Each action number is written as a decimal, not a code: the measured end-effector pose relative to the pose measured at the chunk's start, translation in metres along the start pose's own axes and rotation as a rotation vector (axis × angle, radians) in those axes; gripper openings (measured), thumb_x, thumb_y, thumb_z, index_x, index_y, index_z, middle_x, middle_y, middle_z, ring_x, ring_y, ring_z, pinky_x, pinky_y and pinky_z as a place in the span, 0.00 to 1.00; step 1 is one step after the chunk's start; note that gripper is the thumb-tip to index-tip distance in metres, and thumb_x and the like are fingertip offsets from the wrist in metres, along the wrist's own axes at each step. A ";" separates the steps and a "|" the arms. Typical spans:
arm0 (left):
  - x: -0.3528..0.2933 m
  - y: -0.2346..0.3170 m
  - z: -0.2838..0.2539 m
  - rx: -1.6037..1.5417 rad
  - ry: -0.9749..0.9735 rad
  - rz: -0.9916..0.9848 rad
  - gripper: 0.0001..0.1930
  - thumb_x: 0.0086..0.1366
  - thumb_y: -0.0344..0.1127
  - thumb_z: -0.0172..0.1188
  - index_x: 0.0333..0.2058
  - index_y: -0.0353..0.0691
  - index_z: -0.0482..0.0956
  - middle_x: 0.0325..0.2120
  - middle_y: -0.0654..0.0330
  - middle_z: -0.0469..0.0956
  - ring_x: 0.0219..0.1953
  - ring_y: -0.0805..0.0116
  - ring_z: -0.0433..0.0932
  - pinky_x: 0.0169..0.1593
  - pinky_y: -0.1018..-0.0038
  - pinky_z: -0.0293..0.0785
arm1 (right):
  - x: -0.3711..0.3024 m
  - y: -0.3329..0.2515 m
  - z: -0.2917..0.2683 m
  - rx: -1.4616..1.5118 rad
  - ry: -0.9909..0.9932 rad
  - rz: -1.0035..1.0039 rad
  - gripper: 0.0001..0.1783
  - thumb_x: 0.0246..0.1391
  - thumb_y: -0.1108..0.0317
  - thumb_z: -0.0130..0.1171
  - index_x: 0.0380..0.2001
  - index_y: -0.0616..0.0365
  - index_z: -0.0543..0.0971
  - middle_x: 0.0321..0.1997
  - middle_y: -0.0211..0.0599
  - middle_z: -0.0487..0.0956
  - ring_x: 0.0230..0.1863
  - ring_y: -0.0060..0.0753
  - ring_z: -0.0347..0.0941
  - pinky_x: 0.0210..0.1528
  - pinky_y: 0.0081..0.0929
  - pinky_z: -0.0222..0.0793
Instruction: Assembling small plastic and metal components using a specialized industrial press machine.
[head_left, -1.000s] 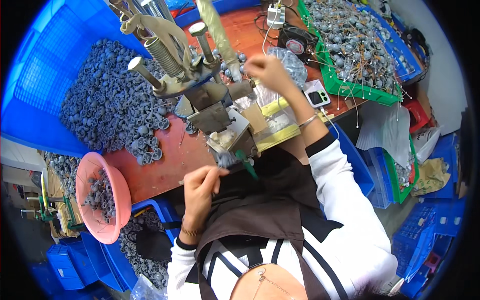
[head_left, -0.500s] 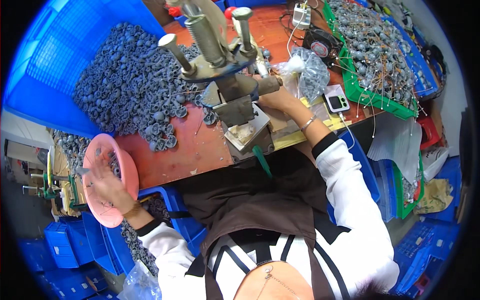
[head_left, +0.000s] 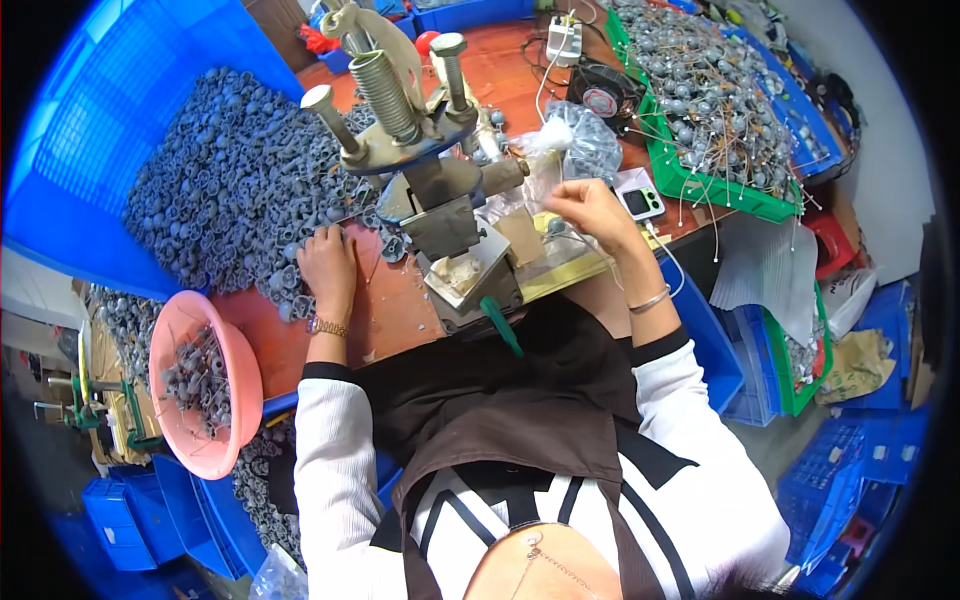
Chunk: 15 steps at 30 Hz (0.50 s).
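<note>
My left hand (head_left: 328, 268) rests at the near edge of a large heap of grey, hollow cup-shaped plastic parts (head_left: 240, 170); its fingers are slightly apart and curved over the parts, with nothing seen in them. To the right of a metal hand press (head_left: 430, 200), my right hand (head_left: 598, 218) is raised with thumb and fingertips pinched together. Whatever is between those fingertips is too small to make out. Just below them is a small grey round piece (head_left: 556, 227) with a thin wire. Under the press head, a pale block (head_left: 456, 275) sits on the base.
A pink basin (head_left: 250, 400) of grey parts with wires stands left. Behind the heap is a blue crate (head_left: 70, 190). A green tray (head_left: 680, 190) of wired grey pieces, a small fan (head_left: 602, 98), a clear bag (head_left: 592, 145) and a small white device (head_left: 640, 200) are at right.
My left hand has gone from above the pink basin to the edge of the grey heap. My right hand has drawn back from behind the press toward the right. The view has shifted slightly.
</note>
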<state>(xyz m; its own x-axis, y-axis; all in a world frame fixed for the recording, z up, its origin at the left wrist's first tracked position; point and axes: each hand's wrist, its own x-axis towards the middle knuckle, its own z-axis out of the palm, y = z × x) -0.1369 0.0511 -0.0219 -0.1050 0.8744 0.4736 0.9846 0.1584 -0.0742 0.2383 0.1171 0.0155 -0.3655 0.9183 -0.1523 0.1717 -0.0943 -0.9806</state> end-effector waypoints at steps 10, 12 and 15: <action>-0.036 0.061 -0.022 -1.165 0.207 -0.245 0.12 0.55 0.22 0.59 0.39 0.36 0.79 0.42 0.58 0.75 0.42 0.71 0.75 0.43 0.77 0.72 | -0.003 -0.015 -0.032 0.780 0.273 -0.495 0.09 0.63 0.68 0.47 0.42 0.60 0.73 0.19 0.26 0.65 0.24 0.20 0.59 0.33 0.21 0.58; -0.045 0.093 -0.029 -1.098 0.228 -0.093 0.11 0.54 0.22 0.60 0.38 0.36 0.80 0.39 0.56 0.76 0.40 0.67 0.76 0.42 0.76 0.72 | 0.000 -0.019 -0.017 0.992 0.184 -0.536 0.09 0.63 0.68 0.47 0.42 0.60 0.73 0.18 0.26 0.64 0.24 0.21 0.58 0.31 0.22 0.57; -0.050 0.117 -0.033 -1.105 0.012 -0.005 0.11 0.52 0.22 0.62 0.36 0.37 0.80 0.35 0.54 0.76 0.38 0.58 0.76 0.40 0.72 0.72 | -0.006 -0.027 0.005 0.929 0.082 -0.577 0.10 0.63 0.67 0.45 0.41 0.60 0.73 0.18 0.27 0.64 0.23 0.21 0.59 0.30 0.21 0.57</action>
<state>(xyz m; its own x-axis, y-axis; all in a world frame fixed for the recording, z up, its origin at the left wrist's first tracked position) -0.0114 0.0106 -0.0257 -0.1137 0.8695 0.4806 0.5674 -0.3402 0.7499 0.2309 0.1125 0.0423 -0.1014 0.9371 0.3340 -0.7747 0.1362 -0.6174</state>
